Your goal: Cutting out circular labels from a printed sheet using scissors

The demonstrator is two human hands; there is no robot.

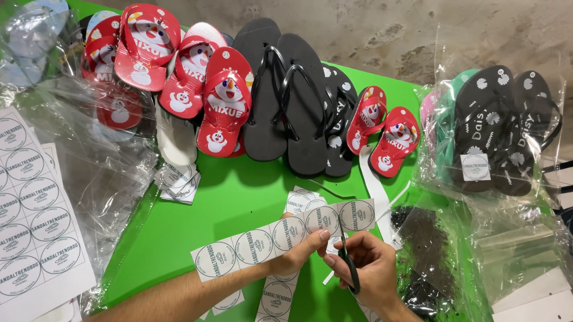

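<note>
While the left hand pinches a strip of round labels between thumb and fingers above the green table, the right hand grips black scissors, blades pointing up at the strip, which runs lower-left to upper-right.

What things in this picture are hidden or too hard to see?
Head view:
- Scissors: handles hidden inside the right hand.
- Sticker strip: middle covered by the left hand.
- Sticker sheet: cut off by the left edge.
- Flip-flops in plastic bags: blurred by glare, top left.
</note>
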